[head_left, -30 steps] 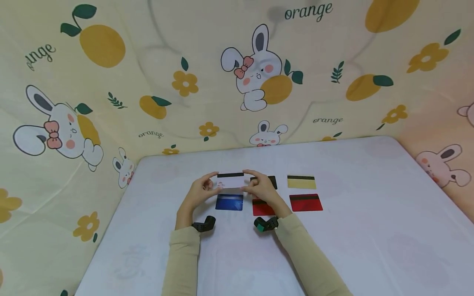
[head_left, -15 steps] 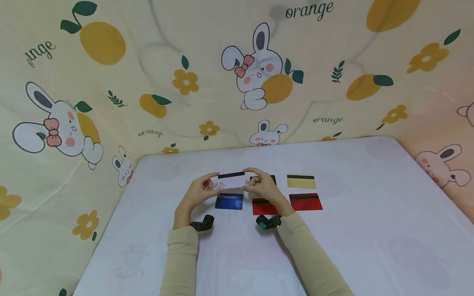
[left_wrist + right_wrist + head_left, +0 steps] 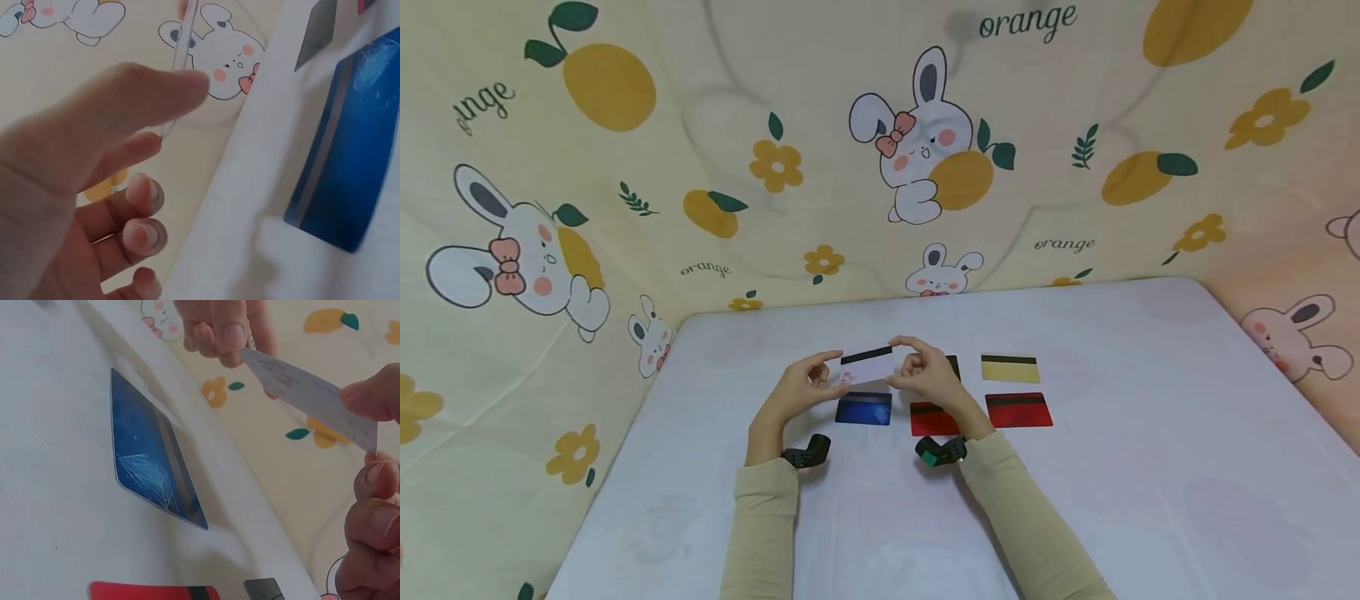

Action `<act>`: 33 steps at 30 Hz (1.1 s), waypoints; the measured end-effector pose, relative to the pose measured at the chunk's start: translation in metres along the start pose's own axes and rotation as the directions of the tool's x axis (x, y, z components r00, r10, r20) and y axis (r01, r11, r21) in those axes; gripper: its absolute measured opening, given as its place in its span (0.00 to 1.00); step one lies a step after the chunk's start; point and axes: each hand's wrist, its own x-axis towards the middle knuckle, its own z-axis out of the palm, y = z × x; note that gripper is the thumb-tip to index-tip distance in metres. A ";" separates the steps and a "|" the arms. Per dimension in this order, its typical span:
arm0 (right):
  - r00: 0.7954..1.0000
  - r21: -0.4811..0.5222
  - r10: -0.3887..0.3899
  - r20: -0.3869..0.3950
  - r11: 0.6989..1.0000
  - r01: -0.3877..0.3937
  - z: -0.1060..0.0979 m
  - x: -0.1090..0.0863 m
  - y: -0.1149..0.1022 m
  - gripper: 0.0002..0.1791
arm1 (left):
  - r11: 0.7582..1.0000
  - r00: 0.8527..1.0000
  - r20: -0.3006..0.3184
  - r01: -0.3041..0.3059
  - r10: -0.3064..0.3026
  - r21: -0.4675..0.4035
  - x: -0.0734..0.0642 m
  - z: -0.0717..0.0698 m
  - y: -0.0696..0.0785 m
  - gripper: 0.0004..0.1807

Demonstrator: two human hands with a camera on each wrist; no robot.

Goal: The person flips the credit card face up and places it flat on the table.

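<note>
Head view: left hand (image 3: 797,387) and right hand (image 3: 932,375) aloft, each in a pinch on a tilted white card (image 3: 867,367)

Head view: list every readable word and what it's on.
"orange": wall cloth, top, right of centre.
"orange": same cloth, lower left.
"orange": same cloth, lower right.
"nge": same cloth, upper left; start distorted.
White card: print too small to read.
Other cards: nothing readable.
Table, left: faint marks, unreadable.
</note>
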 end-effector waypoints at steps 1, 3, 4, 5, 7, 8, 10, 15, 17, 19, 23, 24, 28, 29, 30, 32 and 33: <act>1.000 -0.004 -0.004 -0.003 1.000 0.004 0.000 0.000 -0.001 0.33 | 1.000 1.000 0.001 -0.007 0.007 0.008 0.000 0.000 0.000 0.35; 1.000 -0.018 -0.010 -0.008 1.000 0.010 0.001 0.000 -0.002 0.33 | 0.999 1.000 -0.005 -0.025 0.025 0.028 0.000 0.000 0.002 0.36; 1.000 -0.020 -0.013 -0.008 1.000 0.013 0.002 -0.001 -0.003 0.33 | 0.999 0.999 -0.010 -0.036 0.037 0.040 0.000 0.000 0.002 0.36; 1.000 -0.026 -0.012 -0.009 1.000 0.012 0.002 0.000 -0.003 0.32 | 0.997 0.999 -0.017 -0.050 0.051 0.052 0.000 -0.001 0.002 0.36; 1.000 -0.053 -0.012 -0.010 0.999 0.012 0.003 -0.002 -0.010 0.32 | 0.994 0.996 -0.028 -0.078 0.080 0.080 0.001 -0.001 0.003 0.36; 1.000 -0.066 -0.017 -0.012 0.998 0.016 0.004 -0.002 -0.010 0.31 | 0.992 0.996 -0.031 -0.085 0.088 0.090 0.000 -0.001 0.005 0.36; 1.000 -0.083 -0.023 -0.016 0.996 0.021 0.004 -0.003 -0.011 0.31 | 0.990 0.995 -0.032 -0.093 0.097 0.107 0.000 -0.001 0.008 0.35; 0.999 -0.121 -0.044 -0.026 0.992 0.041 0.006 -0.002 -0.008 0.31 | 0.985 0.993 -0.028 -0.113 0.117 0.133 0.000 0.002 0.018 0.34; 0.999 -0.133 -0.047 -0.025 0.990 0.043 0.007 -0.002 -0.009 0.31 | 0.982 0.991 -0.025 -0.129 0.133 0.139 0.000 0.003 0.021 0.34; 0.999 -0.146 -0.049 -0.018 0.988 0.046 0.007 -0.002 -0.011 0.31 | 0.978 0.988 -0.020 -0.149 0.154 0.146 0.001 0.005 0.024 0.34; 0.999 -0.166 -0.052 -0.003 0.985 0.050 0.009 -0.003 -0.015 0.31 | 0.968 0.979 -0.011 -0.197 0.201 0.152 0.002 0.010 0.027 0.34; 0.998 -0.170 -0.056 0.002 0.984 0.055 0.010 -0.003 -0.017 0.30 | 0.966 0.977 -0.007 -0.209 0.212 0.151 0.002 0.011 0.028 0.35; 0.997 -0.183 -0.073 0.016 0.980 0.075 0.012 -0.005 -0.022 0.30 | 0.954 0.965 0.007 -0.261 0.263 0.146 0.003 0.016 0.032 0.34; 0.997 -0.185 -0.076 0.019 0.980 0.079 0.012 -0.005 -0.022 0.30 | 0.951 0.962 0.007 -0.273 0.275 0.148 0.003 0.017 0.032 0.34; 0.997 -0.184 -0.078 0.022 0.980 0.081 0.013 -0.005 -0.023 0.30 | 0.949 0.960 0.008 -0.278 0.280 0.148 0.003 0.018 0.033 0.34; 0.997 -0.187 -0.075 0.025 0.979 0.078 0.014 -0.005 -0.023 0.30 | 0.946 0.957 0.006 -0.287 0.289 0.153 0.003 0.019 0.033 0.34; 0.997 -0.188 -0.073 0.027 0.979 0.077 0.015 -0.005 -0.023 0.30 | 0.945 0.957 0.004 -0.288 0.290 0.155 0.003 0.020 0.033 0.34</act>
